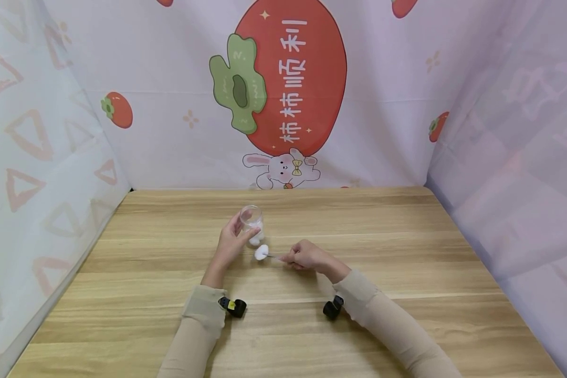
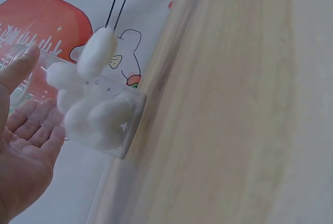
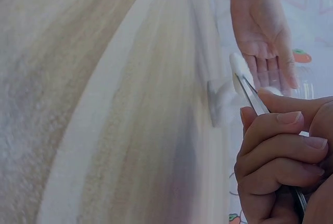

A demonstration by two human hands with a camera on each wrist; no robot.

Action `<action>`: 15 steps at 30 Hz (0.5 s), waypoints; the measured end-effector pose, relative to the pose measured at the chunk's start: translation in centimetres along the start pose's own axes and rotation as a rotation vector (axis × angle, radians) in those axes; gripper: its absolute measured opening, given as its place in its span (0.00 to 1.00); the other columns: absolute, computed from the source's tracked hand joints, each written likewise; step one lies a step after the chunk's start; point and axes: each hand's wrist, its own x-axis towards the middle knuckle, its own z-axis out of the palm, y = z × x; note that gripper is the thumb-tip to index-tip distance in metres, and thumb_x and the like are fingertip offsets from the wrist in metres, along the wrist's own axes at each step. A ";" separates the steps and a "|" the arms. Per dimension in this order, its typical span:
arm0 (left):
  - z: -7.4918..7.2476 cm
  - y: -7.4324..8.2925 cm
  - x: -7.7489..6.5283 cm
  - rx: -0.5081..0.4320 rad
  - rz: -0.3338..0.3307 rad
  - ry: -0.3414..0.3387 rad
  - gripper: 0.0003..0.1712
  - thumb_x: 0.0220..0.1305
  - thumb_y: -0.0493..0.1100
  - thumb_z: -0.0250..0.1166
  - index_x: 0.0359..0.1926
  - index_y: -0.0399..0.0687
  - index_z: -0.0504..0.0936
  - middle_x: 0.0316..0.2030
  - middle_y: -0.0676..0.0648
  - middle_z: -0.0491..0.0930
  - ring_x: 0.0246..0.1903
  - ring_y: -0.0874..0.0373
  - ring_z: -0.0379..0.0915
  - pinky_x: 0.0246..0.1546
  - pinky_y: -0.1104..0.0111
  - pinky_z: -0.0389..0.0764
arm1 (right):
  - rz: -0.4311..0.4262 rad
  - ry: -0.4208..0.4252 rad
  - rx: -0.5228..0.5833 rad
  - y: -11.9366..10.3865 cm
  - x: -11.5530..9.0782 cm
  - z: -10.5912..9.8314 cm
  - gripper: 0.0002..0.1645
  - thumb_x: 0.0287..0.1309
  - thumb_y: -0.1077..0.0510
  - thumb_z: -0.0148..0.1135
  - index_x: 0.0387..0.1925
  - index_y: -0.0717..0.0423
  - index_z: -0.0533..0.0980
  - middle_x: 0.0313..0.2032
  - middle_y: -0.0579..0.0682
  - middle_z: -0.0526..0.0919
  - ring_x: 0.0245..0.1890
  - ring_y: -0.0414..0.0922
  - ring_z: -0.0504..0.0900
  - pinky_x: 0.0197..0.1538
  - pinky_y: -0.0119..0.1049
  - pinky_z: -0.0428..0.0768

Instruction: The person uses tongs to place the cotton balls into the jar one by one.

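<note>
A clear jar (image 1: 251,214) stands on the table with several white cotton balls (image 2: 106,122) in its lower part. My left hand (image 1: 230,244) holds it from the left, thumb on the near side and fingers around the far side. With my right hand (image 1: 307,255) I grip metal tweezers (image 3: 255,101), fingers curled round their shaft. The tweezer tips pinch one cotton ball (image 1: 261,252), which is outside the jar, just in front of its lower near side in the head view. Both tweezer arms (image 2: 119,5) show in the left wrist view.
The wood-grain table (image 1: 283,336) spreads around both hands. A printed cloth backdrop (image 1: 170,142) hangs behind it, with further cloth along the left and right sides. Each sleeve carries a small black wrist camera (image 1: 332,308).
</note>
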 end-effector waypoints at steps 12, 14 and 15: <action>0.1 -1.9 0.9 0.012 0.040 -0.033 0.41 0.57 0.40 0.69 0.70 0.43 0.62 0.69 0.40 0.67 0.73 0.47 0.58 0.78 0.59 0.56 | -0.106 0.022 0.002 -0.1 -2.1 -2.0 0.17 0.62 0.56 0.60 0.25 0.67 0.75 0.11 0.43 0.65 0.15 0.37 0.60 0.19 0.25 0.55; 0.1 -1.9 0.9 0.023 0.039 -0.051 0.41 0.57 0.41 0.69 0.70 0.43 0.62 0.69 0.40 0.67 0.72 0.47 0.58 0.78 0.59 0.57 | -0.113 0.027 0.004 -0.2 -2.4 -2.3 0.16 0.62 0.56 0.60 0.25 0.65 0.75 0.11 0.42 0.65 0.15 0.37 0.60 0.19 0.24 0.55; 0.2 -1.8 0.9 0.026 0.035 -0.058 0.40 0.57 0.41 0.70 0.69 0.44 0.63 0.69 0.41 0.68 0.72 0.48 0.59 0.78 0.59 0.57 | -0.115 0.029 0.005 -0.2 -2.5 -2.5 0.16 0.62 0.56 0.60 0.24 0.64 0.75 0.11 0.42 0.65 0.15 0.37 0.60 0.19 0.24 0.55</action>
